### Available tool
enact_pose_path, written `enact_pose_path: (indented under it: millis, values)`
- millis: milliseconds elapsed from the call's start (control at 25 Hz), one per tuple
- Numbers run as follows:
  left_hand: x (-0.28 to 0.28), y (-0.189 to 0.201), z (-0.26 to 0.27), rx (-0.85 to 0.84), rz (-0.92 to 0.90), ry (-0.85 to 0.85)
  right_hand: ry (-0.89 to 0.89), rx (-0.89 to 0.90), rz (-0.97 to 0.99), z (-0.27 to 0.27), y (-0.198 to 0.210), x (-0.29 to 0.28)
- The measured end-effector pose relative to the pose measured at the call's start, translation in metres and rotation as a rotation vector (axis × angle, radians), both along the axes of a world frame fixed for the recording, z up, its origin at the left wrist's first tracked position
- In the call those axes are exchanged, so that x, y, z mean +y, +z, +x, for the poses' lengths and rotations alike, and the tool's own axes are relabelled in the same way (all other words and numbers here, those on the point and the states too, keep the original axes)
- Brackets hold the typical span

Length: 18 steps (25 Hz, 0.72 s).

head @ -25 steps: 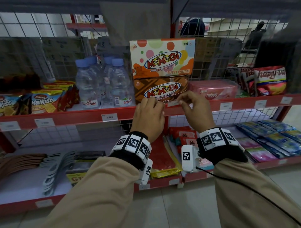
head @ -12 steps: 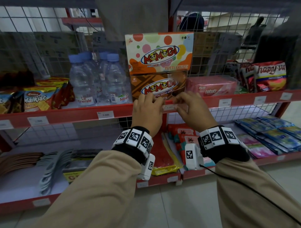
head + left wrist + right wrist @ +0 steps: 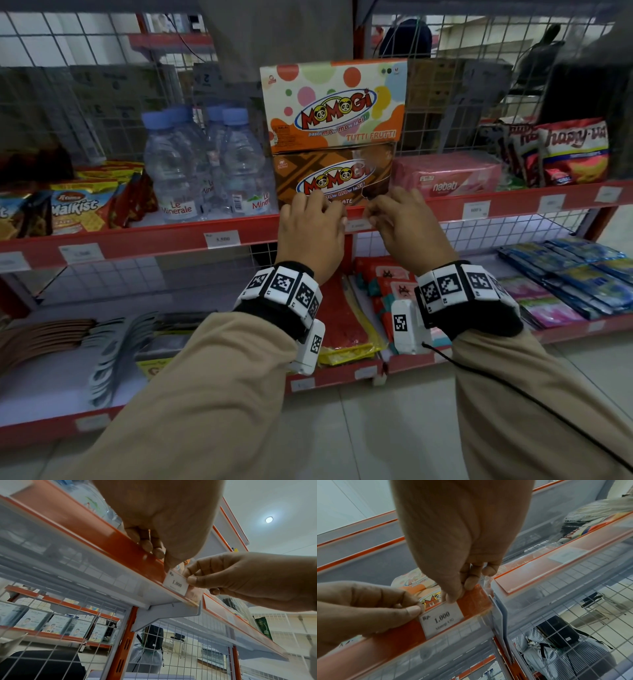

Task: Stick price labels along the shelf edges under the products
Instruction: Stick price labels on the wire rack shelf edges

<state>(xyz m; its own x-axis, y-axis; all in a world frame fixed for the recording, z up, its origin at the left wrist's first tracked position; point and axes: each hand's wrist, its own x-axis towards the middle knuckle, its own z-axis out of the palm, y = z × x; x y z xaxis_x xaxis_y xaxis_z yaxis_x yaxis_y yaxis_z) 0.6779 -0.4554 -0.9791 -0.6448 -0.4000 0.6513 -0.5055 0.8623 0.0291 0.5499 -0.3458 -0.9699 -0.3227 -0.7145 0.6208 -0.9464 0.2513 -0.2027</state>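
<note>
A white price label printed "Rp. 1.000" lies against the red shelf edge, under the stacked Momogi boxes. My left hand holds its upper left corner, thumb on the front and the other fingers curled over the rail. My right hand pinches its right end. In the right wrist view the label sits flat on the rail, with the left thumb on one corner and the right hand at its top edge. The left wrist view shows the label near the rail's end.
Water bottles and Malkist packs stand left of the boxes; a pink nabati pack and snack bags stand to the right. Other labels are on the rail. Packets fill the lower shelf. Wire mesh backs the shelves.
Both hands have drawn closer together on the shelf edge, and the label now lies lower, flat on the rail between them. My view has shifted slightly.
</note>
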Motion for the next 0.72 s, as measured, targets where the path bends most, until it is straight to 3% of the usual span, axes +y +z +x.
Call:
enact_pose_path:
  millis: [720]
  values:
    - [-0.0026, -0.0006, 0.0000, 0.007, -0.036, -0.006, -0.024, 0.024, 0.012, 0.0009, -0.0039, -0.0011]
